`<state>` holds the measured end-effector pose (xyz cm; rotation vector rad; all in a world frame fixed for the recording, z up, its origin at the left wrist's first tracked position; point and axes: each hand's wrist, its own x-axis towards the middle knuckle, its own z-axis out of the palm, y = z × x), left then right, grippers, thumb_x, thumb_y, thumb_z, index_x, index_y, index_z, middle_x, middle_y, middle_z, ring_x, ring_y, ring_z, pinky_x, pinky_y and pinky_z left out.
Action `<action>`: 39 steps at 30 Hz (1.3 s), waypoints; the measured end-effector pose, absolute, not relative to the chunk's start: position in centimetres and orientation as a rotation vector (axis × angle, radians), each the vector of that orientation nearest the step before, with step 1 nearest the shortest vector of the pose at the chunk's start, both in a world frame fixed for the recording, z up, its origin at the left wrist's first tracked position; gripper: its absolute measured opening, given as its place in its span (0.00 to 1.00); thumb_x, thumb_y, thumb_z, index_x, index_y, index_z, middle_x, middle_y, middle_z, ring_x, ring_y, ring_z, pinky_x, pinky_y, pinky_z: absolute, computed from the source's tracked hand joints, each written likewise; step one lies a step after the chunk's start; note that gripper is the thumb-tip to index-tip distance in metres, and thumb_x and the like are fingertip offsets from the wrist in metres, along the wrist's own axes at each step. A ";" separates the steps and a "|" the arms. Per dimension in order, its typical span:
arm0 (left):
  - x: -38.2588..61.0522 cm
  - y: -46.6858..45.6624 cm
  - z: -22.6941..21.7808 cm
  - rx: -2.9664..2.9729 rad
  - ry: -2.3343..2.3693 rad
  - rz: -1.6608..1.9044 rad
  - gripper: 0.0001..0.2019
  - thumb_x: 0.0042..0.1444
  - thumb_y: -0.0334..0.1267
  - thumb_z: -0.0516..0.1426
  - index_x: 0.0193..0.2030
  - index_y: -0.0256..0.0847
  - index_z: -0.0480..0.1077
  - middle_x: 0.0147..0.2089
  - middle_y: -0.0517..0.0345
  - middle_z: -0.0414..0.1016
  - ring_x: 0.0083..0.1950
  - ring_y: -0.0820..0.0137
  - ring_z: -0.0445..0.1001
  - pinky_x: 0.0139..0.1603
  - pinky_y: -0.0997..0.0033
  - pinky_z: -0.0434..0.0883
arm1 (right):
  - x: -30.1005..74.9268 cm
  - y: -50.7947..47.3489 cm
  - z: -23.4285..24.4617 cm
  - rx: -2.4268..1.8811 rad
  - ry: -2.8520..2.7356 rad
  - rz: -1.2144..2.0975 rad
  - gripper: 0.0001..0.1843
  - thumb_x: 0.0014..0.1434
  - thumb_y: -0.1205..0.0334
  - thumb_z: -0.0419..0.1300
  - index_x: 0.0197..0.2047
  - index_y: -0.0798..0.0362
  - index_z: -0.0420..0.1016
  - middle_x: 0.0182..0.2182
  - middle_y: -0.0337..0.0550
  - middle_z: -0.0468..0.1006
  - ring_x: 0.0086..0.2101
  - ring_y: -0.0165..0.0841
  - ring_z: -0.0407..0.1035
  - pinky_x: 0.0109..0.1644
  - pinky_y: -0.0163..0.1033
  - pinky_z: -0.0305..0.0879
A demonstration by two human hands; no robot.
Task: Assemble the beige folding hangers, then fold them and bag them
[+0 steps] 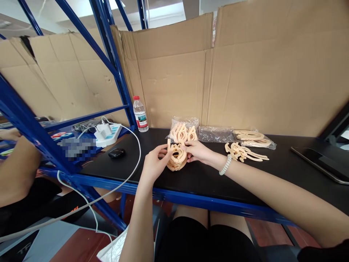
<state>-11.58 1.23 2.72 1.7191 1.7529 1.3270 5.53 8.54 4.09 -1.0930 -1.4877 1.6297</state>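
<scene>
A stack of tan, flat cut-out pieces (177, 161) stands on the black shelf top (201, 178). My left hand (154, 162) grips its left side with curled fingers. My right hand (197, 151), a white coiled band on its wrist, pinches the top piece from the right. Just behind the stack lies a clear bag (183, 131) with more tan pieces. To the right, loose curved tan pieces (244, 153) lie on the shelf, and another clear bag (252, 137) holds similar ones.
A water bottle (140, 114) stands at the back left beside a blue rack post (114, 62). A white power strip (107, 133) with a cable, a black earbud case (117, 153) and a dark tablet (320, 160) lie nearby. Cardboard walls the back. Another person's arm (16, 167) is at left.
</scene>
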 end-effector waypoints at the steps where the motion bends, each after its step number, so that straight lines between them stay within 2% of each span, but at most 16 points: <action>1: -11.4 1.0 2.6 1.713 1.763 1.305 0.23 0.55 0.50 0.57 0.52 0.35 0.73 0.44 0.47 0.80 0.45 0.59 0.78 0.46 0.61 0.73 | 5.3 8.4 3.8 -1.097 -1.484 1.620 0.05 0.58 0.67 0.63 0.31 0.56 0.73 0.19 0.35 0.68 0.20 0.26 0.62 0.27 0.36 0.69; 3: -11.2 0.6 2.3 1.674 1.797 1.279 0.26 0.57 0.52 0.56 0.55 0.34 0.71 0.51 0.43 0.77 0.50 0.56 0.76 0.48 0.59 0.73 | 5.2 8.1 3.3 -1.100 -1.459 1.587 0.09 0.57 0.63 0.64 0.26 0.56 0.72 0.19 0.37 0.69 0.22 0.28 0.64 0.30 0.38 0.68; 5: -11.2 0.2 1.9 1.710 1.778 1.238 0.34 0.54 0.53 0.59 0.63 0.35 0.62 0.61 0.38 0.69 0.58 0.52 0.71 0.53 0.56 0.71 | 5.4 7.6 2.9 -1.082 -1.410 1.538 0.12 0.56 0.60 0.64 0.25 0.55 0.72 0.23 0.40 0.72 0.26 0.29 0.66 0.35 0.38 0.67; 7: -11.2 0.1 1.5 1.842 1.686 1.157 0.47 0.46 0.52 0.65 0.70 0.39 0.51 0.69 0.38 0.57 0.66 0.49 0.62 0.60 0.52 0.67 | 5.7 6.9 2.7 -1.025 -1.355 1.508 0.10 0.56 0.58 0.62 0.27 0.54 0.73 0.30 0.41 0.76 0.33 0.31 0.68 0.41 0.38 0.65; 9: -11.0 0.0 1.3 1.961 1.594 1.079 0.53 0.42 0.46 0.68 0.71 0.42 0.45 0.72 0.40 0.52 0.70 0.50 0.55 0.65 0.51 0.61 | 5.9 6.1 2.8 -0.949 -1.320 1.516 0.08 0.54 0.57 0.62 0.30 0.53 0.73 0.37 0.42 0.78 0.39 0.32 0.69 0.46 0.39 0.64; 11: -10.5 -0.1 1.3 2.012 1.598 1.046 0.49 0.45 0.40 0.68 0.70 0.41 0.47 0.72 0.42 0.53 0.72 0.53 0.53 0.68 0.53 0.57 | 5.9 5.2 3.0 -0.869 -1.292 1.575 0.09 0.52 0.55 0.62 0.32 0.53 0.73 0.39 0.42 0.78 0.42 0.34 0.70 0.48 0.40 0.63; 13: -9.6 -0.3 1.3 2.038 1.667 1.007 0.41 0.47 0.36 0.66 0.67 0.40 0.55 0.71 0.42 0.54 0.72 0.55 0.53 0.70 0.55 0.54 | 6.0 4.4 3.2 -0.787 -1.259 1.651 0.11 0.51 0.54 0.63 0.33 0.53 0.74 0.40 0.44 0.79 0.43 0.36 0.70 0.49 0.41 0.64; 16: -7.6 -0.9 1.4 2.070 1.715 0.933 0.32 0.49 0.33 0.64 0.62 0.41 0.63 0.72 0.43 0.52 0.71 0.54 0.55 0.70 0.55 0.55 | 7.0 3.3 3.2 -0.718 -1.202 1.687 0.13 0.48 0.55 0.66 0.36 0.53 0.76 0.43 0.45 0.78 0.47 0.38 0.69 0.53 0.42 0.62; 20: -4.5 -0.8 1.5 2.156 1.608 0.848 0.32 0.47 0.33 0.66 0.61 0.41 0.64 0.72 0.44 0.52 0.70 0.54 0.58 0.67 0.57 0.60 | 10.4 2.5 2.7 -0.751 -1.224 1.640 0.14 0.50 0.55 0.66 0.40 0.52 0.78 0.46 0.45 0.78 0.51 0.40 0.68 0.57 0.44 0.61; 24: -1.9 0.9 2.2 2.310 1.449 0.704 0.32 0.46 0.38 0.67 0.59 0.41 0.66 0.71 0.43 0.52 0.67 0.50 0.63 0.65 0.56 0.62 | 14.5 3.2 2.5 -0.899 -1.295 1.575 0.14 0.51 0.60 0.63 0.43 0.50 0.78 0.51 0.45 0.77 0.54 0.41 0.67 0.60 0.46 0.60; 27: -1.4 2.5 3.1 2.390 1.445 0.563 0.35 0.45 0.43 0.68 0.60 0.37 0.65 0.72 0.37 0.47 0.68 0.45 0.60 0.66 0.54 0.61 | 17.1 4.7 3.1 -1.154 -1.565 1.281 0.24 0.49 0.66 0.60 0.51 0.50 0.76 0.58 0.48 0.72 0.58 0.44 0.63 0.63 0.50 0.58; 30: -2.5 4.2 4.3 2.485 1.373 0.461 0.44 0.38 0.47 0.70 0.63 0.36 0.63 0.72 0.33 0.46 0.72 0.41 0.49 0.68 0.50 0.56 | 19.3 6.0 4.5 -1.225 -2.104 0.689 0.36 0.46 0.70 0.61 0.60 0.50 0.69 0.65 0.50 0.60 0.65 0.48 0.53 0.67 0.53 0.49; 32: -3.5 5.3 5.1 2.608 1.209 0.394 0.39 0.37 0.47 0.71 0.58 0.39 0.68 0.70 0.37 0.52 0.71 0.42 0.50 0.67 0.48 0.56 | 20.2 6.8 5.7 -1.066 -2.481 0.403 0.38 0.45 0.71 0.63 0.62 0.48 0.67 0.69 0.48 0.52 0.68 0.48 0.42 0.68 0.55 0.44; 34: -4.4 6.3 5.8 2.742 1.013 0.343 0.35 0.38 0.45 0.71 0.56 0.44 0.70 0.68 0.42 0.56 0.70 0.45 0.53 0.66 0.49 0.58 | 20.4 7.6 6.7 -0.951 -2.733 0.306 0.37 0.46 0.67 0.67 0.61 0.45 0.69 0.70 0.46 0.48 0.69 0.50 0.34 0.68 0.57 0.42; 37: -4.7 7.4 6.2 2.850 0.899 0.281 0.27 0.41 0.43 0.70 0.50 0.43 0.74 0.65 0.43 0.59 0.67 0.48 0.58 0.63 0.52 0.63 | 19.7 8.8 7.4 -0.910 -2.874 0.287 0.35 0.44 0.61 0.72 0.57 0.47 0.73 0.70 0.48 0.49 0.68 0.54 0.36 0.67 0.60 0.42; 39: -4.6 7.8 6.1 2.891 0.890 0.294 0.20 0.43 0.44 0.70 0.44 0.42 0.75 0.64 0.44 0.61 0.65 0.49 0.61 0.61 0.53 0.64 | 19.0 9.3 7.4 -0.863 -2.888 0.263 0.33 0.43 0.61 0.73 0.55 0.49 0.75 0.68 0.50 0.52 0.68 0.55 0.38 0.68 0.59 0.41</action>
